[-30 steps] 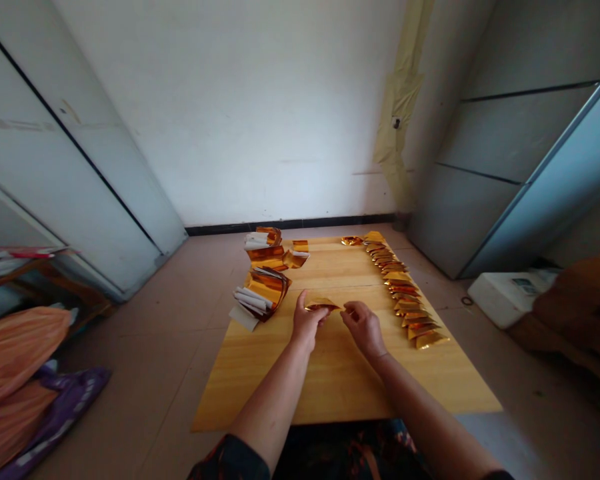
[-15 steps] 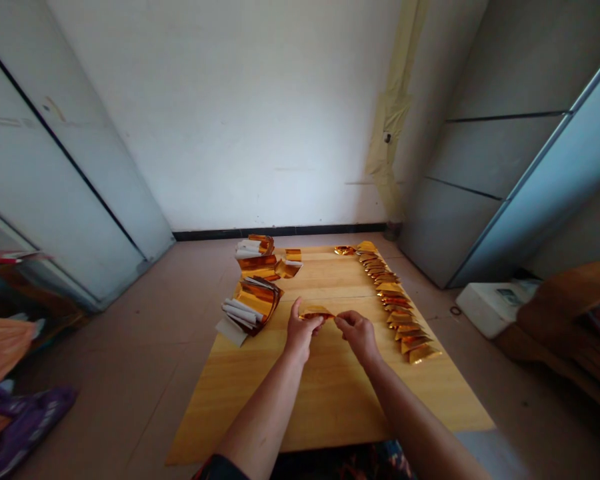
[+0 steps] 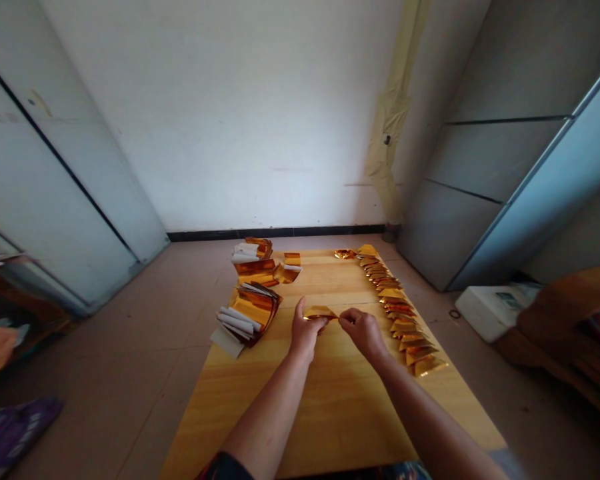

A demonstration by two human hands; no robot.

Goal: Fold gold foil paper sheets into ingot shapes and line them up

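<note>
From where I stand, the foil (image 3: 321, 311) is up over the middle of the table (image 3: 340, 413), the left hand (image 3: 306, 335) clamped on its left end and the right hand (image 3: 364, 331) pinching its right tip. A stack (image 3: 254, 310) of gold sheets sits between the left hand and the table's left edge. Another stack (image 3: 253, 251) takes up the far left corner, loose sheets (image 3: 289, 273) near it. Folded pieces (image 3: 396, 308) run in a row down the right edge, blocking that side from the right hand; a shiny scrap (image 3: 345, 254) lies by the far edge near the row's end. Off the right edge, a white box (image 3: 489, 312) and a tall grey cabinet (image 3: 473, 160) stand on the floor; well off the left edge, a purple bag (image 3: 17, 430).
</note>
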